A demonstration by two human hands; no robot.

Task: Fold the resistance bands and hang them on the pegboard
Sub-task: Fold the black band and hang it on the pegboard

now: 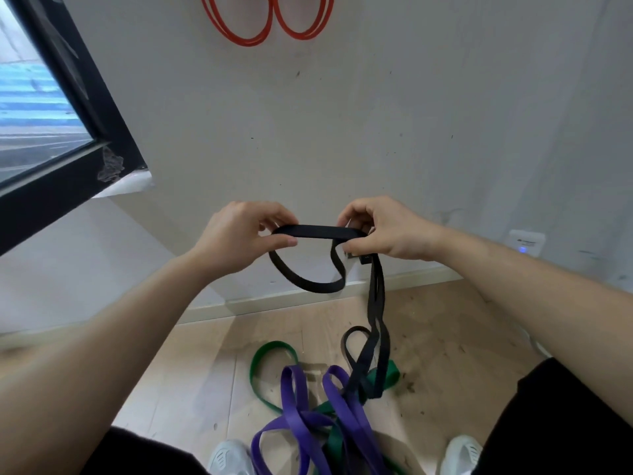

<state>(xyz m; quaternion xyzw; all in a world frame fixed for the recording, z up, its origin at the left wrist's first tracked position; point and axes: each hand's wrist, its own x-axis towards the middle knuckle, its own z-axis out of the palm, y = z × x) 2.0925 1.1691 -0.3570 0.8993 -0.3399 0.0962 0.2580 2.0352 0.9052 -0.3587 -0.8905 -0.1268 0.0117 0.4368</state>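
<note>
A black resistance band stretches flat between my two hands at chest height. My left hand pinches its left end between thumb and fingers. My right hand grips its right end with curled fingers. One loop of the black band sags below my hands, and long strands hang from my right hand down to the floor. A purple band and a green band lie tangled on the wooden floor between my feet. An orange-red band hangs in two loops on the wall at the top.
A white wall stands straight ahead, with a baseboard along the floor. A dark-framed window is at the left. A small white wall device with a blue light sits at the right. My white shoes are at the bottom.
</note>
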